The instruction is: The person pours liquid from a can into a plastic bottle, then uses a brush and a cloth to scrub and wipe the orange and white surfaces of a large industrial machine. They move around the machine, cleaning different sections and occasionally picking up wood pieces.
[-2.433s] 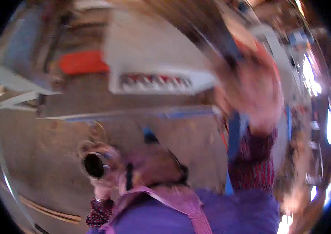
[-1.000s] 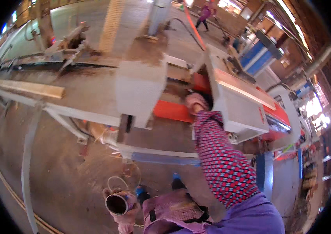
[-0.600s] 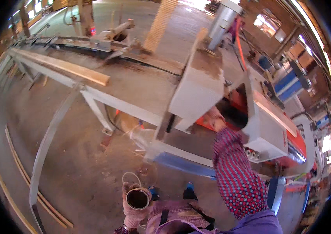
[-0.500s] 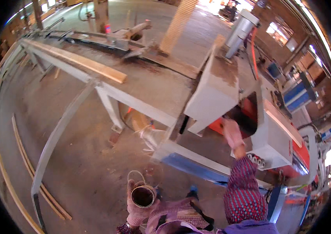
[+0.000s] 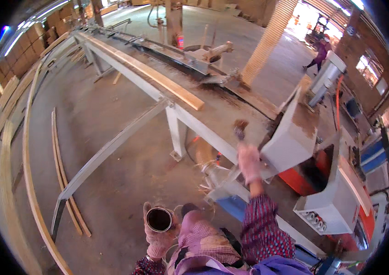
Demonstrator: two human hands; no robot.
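My left hand (image 5: 158, 243), in a pale pink work glove, is wrapped round a round open can (image 5: 159, 219) with a dark inside and a thin wire handle. It holds the can upright, low in front of my body. Stretched forward, my right hand (image 5: 249, 163) wears the same kind of glove. It is closed on a brush (image 5: 240, 129), whose brown bristles point away from me over the long machine bed (image 5: 224, 120). The white machine housing (image 5: 289, 141) stands just right of this hand. Most of the brush's handle is hidden inside the glove.
A wooden strip (image 5: 158, 75) lies along the bed's near rail. A curved metal guard bar (image 5: 107, 149) and long wood strips (image 5: 64, 174) are at the left. A ribbed duct (image 5: 270, 41) rises behind the bed. Far right, a person (image 5: 321, 52) is walking.
My right hand has come out of the red-lined machine opening and moved left over the bed, where the brush now shows. My view has turned right-to-left across the scene. The can stays in my left hand.
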